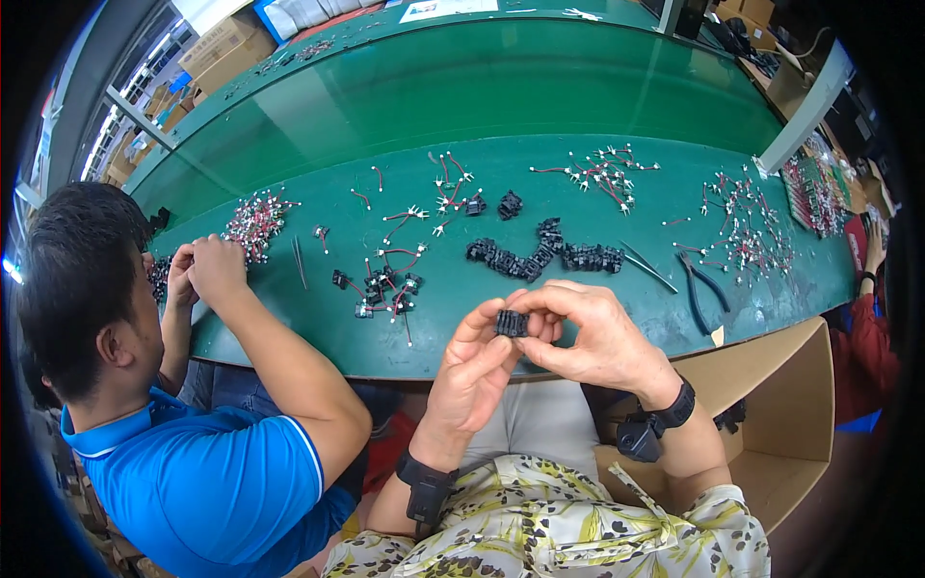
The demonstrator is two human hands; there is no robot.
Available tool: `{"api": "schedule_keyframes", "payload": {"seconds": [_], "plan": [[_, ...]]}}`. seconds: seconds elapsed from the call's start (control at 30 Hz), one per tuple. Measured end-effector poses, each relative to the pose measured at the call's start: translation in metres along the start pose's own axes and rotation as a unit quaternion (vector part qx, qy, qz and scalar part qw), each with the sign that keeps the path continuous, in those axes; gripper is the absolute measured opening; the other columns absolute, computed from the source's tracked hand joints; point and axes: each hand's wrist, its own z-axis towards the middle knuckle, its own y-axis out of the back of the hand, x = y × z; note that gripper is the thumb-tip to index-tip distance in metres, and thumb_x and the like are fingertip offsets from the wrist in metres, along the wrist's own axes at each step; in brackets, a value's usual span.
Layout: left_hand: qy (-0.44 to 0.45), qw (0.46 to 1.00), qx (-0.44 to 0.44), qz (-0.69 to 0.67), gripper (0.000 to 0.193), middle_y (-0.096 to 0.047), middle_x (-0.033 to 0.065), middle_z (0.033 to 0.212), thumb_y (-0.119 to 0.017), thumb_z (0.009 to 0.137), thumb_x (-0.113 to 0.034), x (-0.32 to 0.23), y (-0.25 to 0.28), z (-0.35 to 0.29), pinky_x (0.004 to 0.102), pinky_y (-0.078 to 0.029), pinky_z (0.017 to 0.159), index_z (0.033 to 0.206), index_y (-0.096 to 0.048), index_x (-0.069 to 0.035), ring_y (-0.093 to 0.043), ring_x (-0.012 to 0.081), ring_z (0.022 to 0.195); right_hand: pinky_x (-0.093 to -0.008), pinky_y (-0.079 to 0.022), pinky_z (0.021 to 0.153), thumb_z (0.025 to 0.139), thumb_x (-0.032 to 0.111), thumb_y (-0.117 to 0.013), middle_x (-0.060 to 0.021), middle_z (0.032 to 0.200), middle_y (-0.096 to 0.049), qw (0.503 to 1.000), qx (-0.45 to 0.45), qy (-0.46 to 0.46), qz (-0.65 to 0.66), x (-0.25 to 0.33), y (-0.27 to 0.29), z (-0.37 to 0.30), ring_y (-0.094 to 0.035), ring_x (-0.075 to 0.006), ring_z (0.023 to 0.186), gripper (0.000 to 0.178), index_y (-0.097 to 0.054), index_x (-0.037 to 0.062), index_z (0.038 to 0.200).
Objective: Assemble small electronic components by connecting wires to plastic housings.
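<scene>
Between the fingertips of my left hand (474, 371) and my right hand (602, 337) is a small black ribbed plastic part (512, 324), held just in front of the bench's near edge. Both hands are closed on it in a pinch. Beyond them, a bent row of similar black plastic parts (511, 262) lies on the green bench top (462, 332). Two more black pieces, one a loose clump (510, 204), sit farther back. To the left of my hands is a pile of black parts with red wires (381, 289).
Tweezers (650, 270) and dark-handled pliers (701, 289) lie right of my hands. Short red-and-black wires with white connectors (607, 178) are scattered behind. An open cardboard box (780, 424) stands at my right. A co-worker in a blue shirt (212, 482) works close on my left.
</scene>
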Motion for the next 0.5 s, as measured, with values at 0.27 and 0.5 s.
{"api": "schedule_keyframes", "payload": {"seconds": [0.27,0.5], "plan": [[0.115,0.992,0.005,0.057,0.039,-0.059,0.0142,0.125,-0.052,0.101,-0.017,-0.022,0.005,-0.004,0.0346,-0.054,0.094,0.137,-0.046,-0.001,-0.063,0.0208,0.109,-0.0317,-0.052,0.063,0.076,-0.001,-0.063,-0.0074,0.084,-0.058,0.971,0.039,0.159,-0.174,0.0,0.006,0.001,-0.061,-0.0204,0.07,0.035,-0.065,0.0069,0.111],[0.081,0.996,-0.016,0.038,0.051,-0.06,0.012,0.125,-0.062,0.094,-0.005,-0.018,-0.003,-0.009,0.0336,-0.053,0.095,0.141,-0.043,-0.003,-0.062,0.0191,0.111,-0.0311,-0.05,0.064,0.077,0.002,-0.065,-0.006,0.089,-0.058,0.998,0.05,0.035,-0.013,0.002,0.02,0.001,-0.058,-0.0163,0.072,0.037,-0.066,0.0076,0.113]]}}
